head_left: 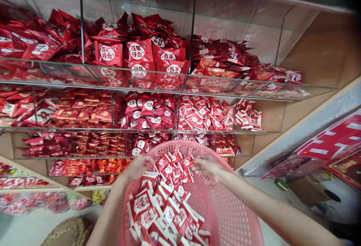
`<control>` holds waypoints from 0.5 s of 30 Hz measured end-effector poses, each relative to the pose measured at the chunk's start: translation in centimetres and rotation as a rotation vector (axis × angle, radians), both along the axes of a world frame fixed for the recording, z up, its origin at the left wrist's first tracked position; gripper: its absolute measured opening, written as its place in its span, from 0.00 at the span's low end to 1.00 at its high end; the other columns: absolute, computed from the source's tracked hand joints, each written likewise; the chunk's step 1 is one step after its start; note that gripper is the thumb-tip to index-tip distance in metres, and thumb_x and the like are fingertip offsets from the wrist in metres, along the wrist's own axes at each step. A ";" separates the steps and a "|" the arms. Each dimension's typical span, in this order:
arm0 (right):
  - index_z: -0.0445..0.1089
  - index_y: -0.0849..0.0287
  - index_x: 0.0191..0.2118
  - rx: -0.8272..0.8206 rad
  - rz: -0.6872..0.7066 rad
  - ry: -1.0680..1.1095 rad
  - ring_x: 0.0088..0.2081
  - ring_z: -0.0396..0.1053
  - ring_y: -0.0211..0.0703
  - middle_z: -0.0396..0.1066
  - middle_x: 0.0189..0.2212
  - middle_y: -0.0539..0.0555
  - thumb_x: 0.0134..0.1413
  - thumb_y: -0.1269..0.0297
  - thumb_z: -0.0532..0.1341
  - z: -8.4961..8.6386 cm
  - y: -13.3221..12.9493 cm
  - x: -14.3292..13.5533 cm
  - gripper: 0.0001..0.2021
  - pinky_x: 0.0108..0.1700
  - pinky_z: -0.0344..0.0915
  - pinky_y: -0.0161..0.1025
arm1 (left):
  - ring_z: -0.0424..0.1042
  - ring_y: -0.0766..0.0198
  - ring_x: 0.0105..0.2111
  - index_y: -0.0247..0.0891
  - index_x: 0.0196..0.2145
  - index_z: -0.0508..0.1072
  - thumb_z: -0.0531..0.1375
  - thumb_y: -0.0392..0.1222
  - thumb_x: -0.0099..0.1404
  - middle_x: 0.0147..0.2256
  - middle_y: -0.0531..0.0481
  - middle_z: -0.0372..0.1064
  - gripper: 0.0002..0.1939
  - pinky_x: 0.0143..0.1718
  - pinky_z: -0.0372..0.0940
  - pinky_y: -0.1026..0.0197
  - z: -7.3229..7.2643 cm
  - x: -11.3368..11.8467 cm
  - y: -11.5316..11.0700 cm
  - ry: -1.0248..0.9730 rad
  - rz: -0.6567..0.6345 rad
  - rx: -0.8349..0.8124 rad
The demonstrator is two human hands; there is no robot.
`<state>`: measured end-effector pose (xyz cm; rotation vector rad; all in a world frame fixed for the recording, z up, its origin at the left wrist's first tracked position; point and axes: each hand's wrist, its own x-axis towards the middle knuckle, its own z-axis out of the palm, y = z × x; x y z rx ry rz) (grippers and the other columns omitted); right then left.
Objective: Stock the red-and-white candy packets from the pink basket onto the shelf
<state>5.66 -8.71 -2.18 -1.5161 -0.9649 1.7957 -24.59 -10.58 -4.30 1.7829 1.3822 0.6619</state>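
A pink plastic basket (234, 204) with perforated walls is tilted in front of me, below the shelves. Many small red-and-white candy packets (169, 212) lie in its left and middle part. Toward the far rim, a heap of smaller red packets (175, 169) sits between my hands. My left hand (141, 167) is at the far left of the basket, its fingers curled beside the heap; what they hold, if anything, is hidden. Across from it, my right hand (207, 166) reaches in from the right, fingers stretched out and slightly apart, fingertips at the heap's right edge.
Glass-divided shelves (158, 84) rise ahead, filled with red packets (138, 52) sorted by compartment. A wooden side panel (313, 50) borders them on the right. A woven round stool or basket (67, 231) is at lower left. Red packaging (332, 137) and a cardboard box (306, 189) are at right.
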 end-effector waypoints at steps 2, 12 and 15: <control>0.60 0.60 0.29 -0.017 -0.023 -0.004 0.23 0.70 0.35 0.70 0.19 0.51 0.52 0.72 0.57 -0.4 0.2 -0.2 0.04 0.26 0.66 0.30 | 0.66 0.62 0.36 0.34 0.32 0.74 0.49 0.31 0.46 0.35 0.47 0.68 0.18 0.37 0.59 0.64 0.1 0.0 -0.1 0.011 0.012 -0.002; 0.61 0.60 0.30 -0.028 -0.007 0.124 0.26 0.72 0.37 0.70 0.24 0.50 0.49 0.75 0.58 -1.4 0.9 -1.0 0.05 0.34 0.70 0.35 | 0.65 0.59 0.38 0.35 0.30 0.75 0.51 0.33 0.48 0.36 0.47 0.67 0.14 0.40 0.59 0.63 0.9 0.3 -0.3 -0.020 0.008 -0.079; 0.62 0.60 0.29 -0.021 0.013 0.102 0.26 0.71 0.36 0.70 0.23 0.49 0.48 0.74 0.59 -1.7 0.8 -1.4 0.05 0.34 0.69 0.35 | 0.66 0.60 0.37 0.34 0.29 0.74 0.49 0.31 0.46 0.36 0.46 0.67 0.16 0.36 0.59 0.64 0.9 0.4 -0.3 -0.041 0.015 -0.086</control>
